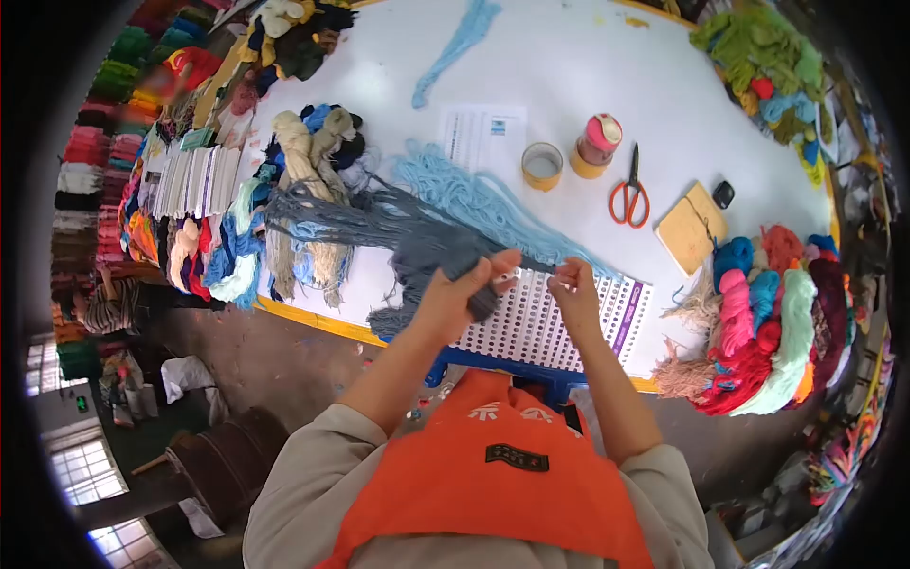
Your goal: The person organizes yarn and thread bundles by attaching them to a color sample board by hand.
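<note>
My left hand (464, 292) is closed around a bundle of dark grey yarn (417, 242), whose loose strands trail to the left across the table. A short length of it reaches over to my right hand (574, 292), where the fingers are pinched on its end. Under both hands lie white cards with rows of punched holes (531, 322) and a purple strip on the right. Light blue yarn (474, 190) is spread just beyond the grey bundle.
Orange-handled scissors (629, 201), a tape roll (542, 166), a pink-topped container (598, 142) and a tan notebook (691, 228) lie beyond my hands. Colourful skeins (758, 313) crowd the right edge, and more skeins (308, 161) sit at left. A person (109, 302) is at far left.
</note>
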`<state>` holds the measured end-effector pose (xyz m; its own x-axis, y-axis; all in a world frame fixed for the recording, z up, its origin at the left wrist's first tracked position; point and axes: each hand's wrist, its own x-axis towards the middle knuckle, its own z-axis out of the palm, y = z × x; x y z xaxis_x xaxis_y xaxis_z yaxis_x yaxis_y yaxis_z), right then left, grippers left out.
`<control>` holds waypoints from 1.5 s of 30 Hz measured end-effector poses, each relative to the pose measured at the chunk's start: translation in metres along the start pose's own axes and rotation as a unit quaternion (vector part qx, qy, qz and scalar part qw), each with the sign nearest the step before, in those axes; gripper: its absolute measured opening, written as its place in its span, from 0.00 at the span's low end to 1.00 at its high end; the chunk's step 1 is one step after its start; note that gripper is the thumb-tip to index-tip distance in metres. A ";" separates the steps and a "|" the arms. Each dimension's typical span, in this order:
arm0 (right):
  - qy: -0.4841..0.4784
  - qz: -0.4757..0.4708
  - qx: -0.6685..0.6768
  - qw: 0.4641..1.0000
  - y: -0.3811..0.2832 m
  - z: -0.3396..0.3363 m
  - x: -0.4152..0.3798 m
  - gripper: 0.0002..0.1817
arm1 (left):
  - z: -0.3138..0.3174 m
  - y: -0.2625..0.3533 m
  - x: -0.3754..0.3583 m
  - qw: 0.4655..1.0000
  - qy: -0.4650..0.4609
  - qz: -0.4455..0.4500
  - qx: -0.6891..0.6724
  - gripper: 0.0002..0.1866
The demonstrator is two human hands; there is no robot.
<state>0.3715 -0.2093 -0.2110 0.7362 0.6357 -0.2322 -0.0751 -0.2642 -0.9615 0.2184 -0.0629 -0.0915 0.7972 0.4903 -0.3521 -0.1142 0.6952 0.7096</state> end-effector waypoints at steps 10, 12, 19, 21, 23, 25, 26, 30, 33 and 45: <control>-0.110 -0.005 0.195 0.975 -0.168 0.023 -0.111 0.05 | 0.048 0.027 -0.075 0.995 -0.086 0.023 0.034 0.21; -0.104 -0.007 0.209 0.972 -0.174 0.024 -0.124 0.04 | 0.047 0.029 -0.086 0.996 -0.076 0.040 0.033 0.20; -0.107 0.044 0.314 0.942 -0.195 0.025 -0.150 0.04 | 0.043 0.033 -0.111 0.990 -0.123 0.066 -0.007 0.20; -0.118 0.036 0.297 0.947 -0.198 0.026 -0.156 0.04 | 0.046 0.036 -0.118 0.990 -0.125 0.058 -0.022 0.20; -0.099 0.008 0.174 0.980 -0.202 0.032 -0.163 0.04 | 0.047 0.038 -0.122 0.990 -0.127 0.051 -0.037 0.21; -0.114 -0.021 0.135 0.984 -0.194 0.032 -0.164 0.03 | 0.045 0.038 -0.124 0.989 -0.145 0.031 -0.010 0.21; -0.112 -0.029 0.152 0.982 -0.194 0.034 -0.166 0.03 | 0.044 0.038 -0.125 0.989 -0.146 0.032 -0.009 0.21; -0.096 -0.016 0.211 0.973 -0.204 0.036 -0.173 0.02 | 0.043 0.040 -0.130 0.987 -0.148 0.051 -0.019 0.20; -0.099 -0.002 0.244 0.965 -0.208 0.037 -0.176 0.02 | 0.044 0.043 -0.134 0.988 -0.143 0.064 -0.012 0.19; -0.137 0.016 0.375 0.917 -0.205 0.033 -0.167 0.04 | 0.037 0.045 -0.129 0.986 -0.141 0.090 -0.017 0.17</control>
<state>0.2413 -0.2376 0.0199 0.5371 0.8216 -0.1911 -0.6104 0.2222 -0.7603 0.1324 -0.1141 0.0079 0.8948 0.4452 -0.0341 -0.2857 0.6295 0.7226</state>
